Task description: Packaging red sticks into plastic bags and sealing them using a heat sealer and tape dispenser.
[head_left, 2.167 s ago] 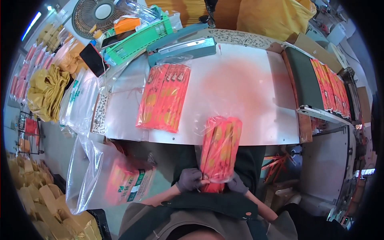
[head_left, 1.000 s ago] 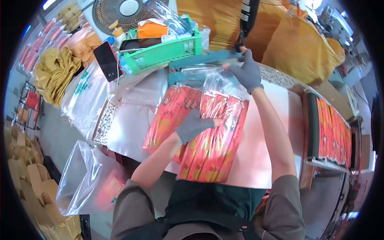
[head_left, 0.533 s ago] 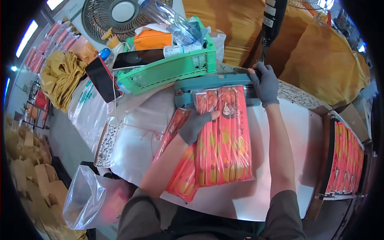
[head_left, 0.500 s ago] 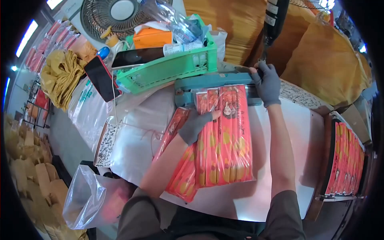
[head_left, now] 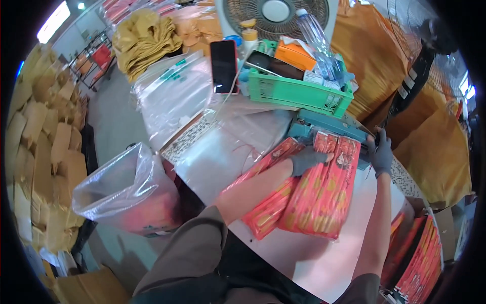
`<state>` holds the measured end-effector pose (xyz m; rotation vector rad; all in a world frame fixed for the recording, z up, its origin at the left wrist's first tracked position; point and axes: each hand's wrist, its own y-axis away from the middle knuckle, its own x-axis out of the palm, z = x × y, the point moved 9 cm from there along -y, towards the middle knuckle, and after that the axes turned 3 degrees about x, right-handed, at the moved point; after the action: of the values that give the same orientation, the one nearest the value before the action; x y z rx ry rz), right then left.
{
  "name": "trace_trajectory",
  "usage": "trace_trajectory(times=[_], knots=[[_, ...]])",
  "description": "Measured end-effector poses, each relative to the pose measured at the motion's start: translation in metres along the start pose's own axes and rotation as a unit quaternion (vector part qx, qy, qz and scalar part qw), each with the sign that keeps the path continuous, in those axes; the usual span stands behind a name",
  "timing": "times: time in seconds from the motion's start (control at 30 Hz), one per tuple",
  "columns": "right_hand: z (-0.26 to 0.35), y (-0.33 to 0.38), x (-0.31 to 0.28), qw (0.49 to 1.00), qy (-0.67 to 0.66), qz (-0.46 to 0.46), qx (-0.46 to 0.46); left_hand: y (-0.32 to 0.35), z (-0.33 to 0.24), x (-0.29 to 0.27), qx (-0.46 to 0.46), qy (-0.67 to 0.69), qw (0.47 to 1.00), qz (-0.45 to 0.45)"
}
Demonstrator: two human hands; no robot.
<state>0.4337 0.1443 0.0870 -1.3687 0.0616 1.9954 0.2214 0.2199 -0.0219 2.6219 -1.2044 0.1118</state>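
Packet (head_left: 325, 195), red, clear-wrapped: on table (head_left: 324, 273), top end against blue-green sealer (head_left: 331, 126) | left hand (head_left: 308, 160): resting across packet's upper part, cannot tell how closed its grip is | right hand (head_left: 381, 156): curled at sealer's right end, grip's hold unclear | second red packet (head_left: 271, 210): just beside, leftward

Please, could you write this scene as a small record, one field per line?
Left hand: resting on a clear-wrapped red pack
Right hand: at the right end of the blue-green device; grip unclear
Left of that pack: second red pack
Beyond device: green crate with clear bottle and orange box
Left of table: open clear bag, red contents inside
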Motion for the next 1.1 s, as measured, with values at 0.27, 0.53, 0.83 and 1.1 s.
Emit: trace_trajectory(times=[0.27, 0.53, 0.83, 1.1], knots=[[0.082, 0.207, 0.107, 0.764, -0.555, 0.255, 0.209, 0.101, -0.035, -0.089, 0.113, -0.601, 0.781, -0.123], [0.086, 0.299, 0.074, 0.703, -0.592, 0.32, 0.232, 0.162, 0.001, -0.042, 0.026, -0.554, 0.832, -0.011], [0.079, 0.449, 0.058, 0.602, -0.655, 0.379, 0.255, 0.289, 0.078, 0.004, -0.056, 0.12, 0.986, 0.101], [0.25, 0.361, 0.097, 0.505, -0.712, 0.46, 0.167, 0.456, -0.112, -0.208, 0.171, -0.334, 0.84, -0.392]])
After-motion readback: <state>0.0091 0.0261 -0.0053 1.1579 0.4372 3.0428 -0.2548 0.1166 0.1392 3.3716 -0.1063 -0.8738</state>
